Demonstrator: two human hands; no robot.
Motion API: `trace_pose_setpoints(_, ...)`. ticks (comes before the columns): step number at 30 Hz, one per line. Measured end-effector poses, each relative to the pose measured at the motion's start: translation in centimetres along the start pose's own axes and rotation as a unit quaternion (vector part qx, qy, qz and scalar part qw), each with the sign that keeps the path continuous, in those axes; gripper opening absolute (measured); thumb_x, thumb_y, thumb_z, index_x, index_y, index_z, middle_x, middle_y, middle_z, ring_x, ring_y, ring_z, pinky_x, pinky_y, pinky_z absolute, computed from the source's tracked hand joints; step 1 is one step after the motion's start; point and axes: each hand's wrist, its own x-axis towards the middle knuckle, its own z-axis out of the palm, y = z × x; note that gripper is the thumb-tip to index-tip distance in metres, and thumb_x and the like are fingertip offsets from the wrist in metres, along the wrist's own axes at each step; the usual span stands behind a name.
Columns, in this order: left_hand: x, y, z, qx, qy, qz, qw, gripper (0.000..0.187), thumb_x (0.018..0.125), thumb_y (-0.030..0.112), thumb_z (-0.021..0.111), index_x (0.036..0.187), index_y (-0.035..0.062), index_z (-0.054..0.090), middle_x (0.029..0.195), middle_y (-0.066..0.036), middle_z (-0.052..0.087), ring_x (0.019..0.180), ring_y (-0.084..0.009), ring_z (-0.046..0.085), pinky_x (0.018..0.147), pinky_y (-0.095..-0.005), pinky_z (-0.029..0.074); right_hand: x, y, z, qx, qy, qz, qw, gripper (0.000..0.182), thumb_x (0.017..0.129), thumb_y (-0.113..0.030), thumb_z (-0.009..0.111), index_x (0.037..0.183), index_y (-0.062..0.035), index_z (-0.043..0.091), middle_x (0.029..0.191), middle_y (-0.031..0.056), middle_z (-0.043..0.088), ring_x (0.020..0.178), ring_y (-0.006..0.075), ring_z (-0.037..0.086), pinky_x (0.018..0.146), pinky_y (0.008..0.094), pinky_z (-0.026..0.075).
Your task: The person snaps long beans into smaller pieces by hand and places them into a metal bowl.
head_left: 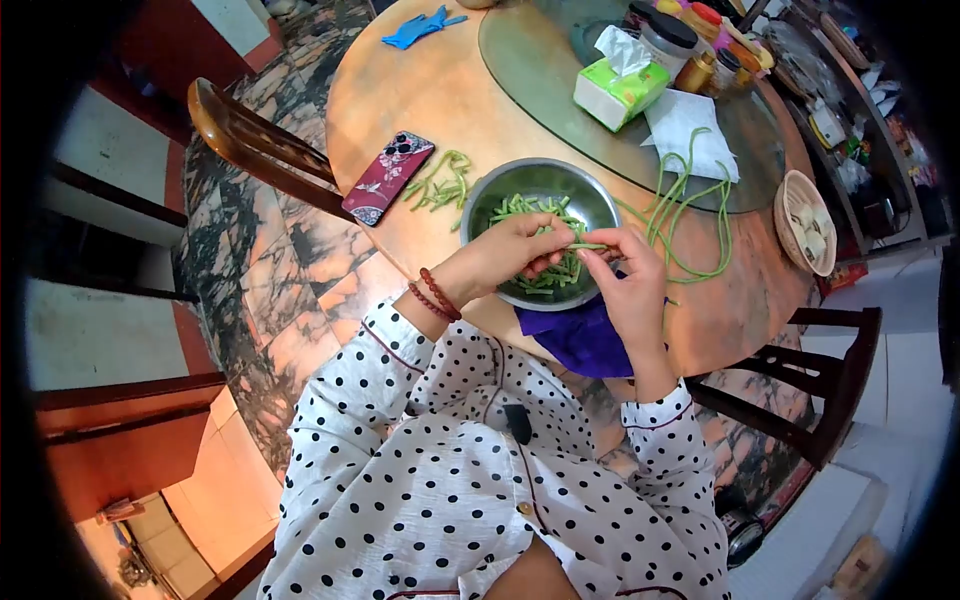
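Note:
Both of my hands meet over a steel bowl (482,192) that holds several short cut pieces of green bean (540,280). My left hand (520,247), with a red bead bracelet (433,295) at the wrist, is closed with thumb and fingers pinched on a long green bean (588,246). My right hand (630,275) pinches the same bean from the other side. Several long uncut beans (690,215) curl on the table to the right of the bowl. A small heap of thin green bits (440,185) lies to its left.
On the round table (400,270) lie a phone (390,178) and a blue glove (423,27). A tissue pack (620,90), a white paper sheet (690,130) and jars (668,40) rest on the glass turntable (530,85). Purple cloth (575,345) hangs at the near edge. A basket (803,222) stands right.

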Motion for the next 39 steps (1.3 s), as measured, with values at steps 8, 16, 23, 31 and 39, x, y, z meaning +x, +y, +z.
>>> trace_pose_setpoints(8,0.0,0.4,0.3,0.026,-0.017,0.025,0.999,0.021,0.101,0.028,0.055,0.098,0.0077,0.061,0.079,0.006,0.054,0.072,-0.002,0.051,0.066,-0.0175,0.044,-0.2,1.2,-0.2,0.277,-0.007,0.161,0.947,0.017,0.086,0.003,0.068,0.102,0.0017,0.064,0.092,0.0051,0.067,0.079,0.0107,0.064,0.075,0.0217,0.052)
trace_pose_setpoints(16,0.3,-0.7,1.3,0.087,0.059,0.088,0.991,0.02,0.1,0.021,0.054,0.097,0.0022,0.061,0.075,0.002,0.057,0.065,-0.0055,0.052,0.06,-0.0218,0.045,0.2,0.9,0.1,0.239,0.001,0.182,0.954,0.014,0.085,0.003,0.068,0.099,0.0013,0.064,0.09,0.0064,0.068,0.08,0.0125,0.065,0.074,0.0243,0.053)
trace_pose_setpoints(23,1.7,-2.0,2.5,0.007,0.167,0.039,0.985,0.017,0.1,0.017,0.053,0.098,0.0024,0.061,0.075,0.001,0.057,0.067,-0.0064,0.052,0.061,-0.0223,0.044,-0.6,-0.3,2.6,-0.17,0.058,-0.165,0.97,0.012,0.078,0.006,0.067,0.085,-0.0024,0.061,0.089,0.0113,0.061,0.073,0.0298,0.063,0.067,0.0372,0.052)
trace_pose_setpoints(31,0.5,-0.7,1.5,0.451,0.239,0.276,0.814,0.02,0.084,0.019,0.071,0.097,0.0046,0.068,0.095,-0.013,0.065,0.091,-0.0319,0.061,0.08,-0.0402,0.048,-0.5,-0.5,1.5,-0.098,0.042,-0.033,0.994,0.026,0.08,0.003,0.066,0.105,-0.0062,0.064,0.1,0.013,0.061,0.082,0.033,0.064,0.066,0.0391,0.053)
trace_pose_setpoints(39,0.5,-1.6,0.9,0.515,0.252,0.281,0.77,0.013,0.089,0.013,0.065,0.097,0.0045,0.071,0.107,-0.01,0.066,0.1,-0.03,0.059,0.087,-0.038,0.048,-1.9,3.6,-6.2,-0.243,0.105,0.042,0.963,0.008,0.081,-0.001,0.069,0.088,-0.002,0.066,0.088,0.0137,0.062,0.068,0.0292,0.065,0.059,0.0362,0.052)
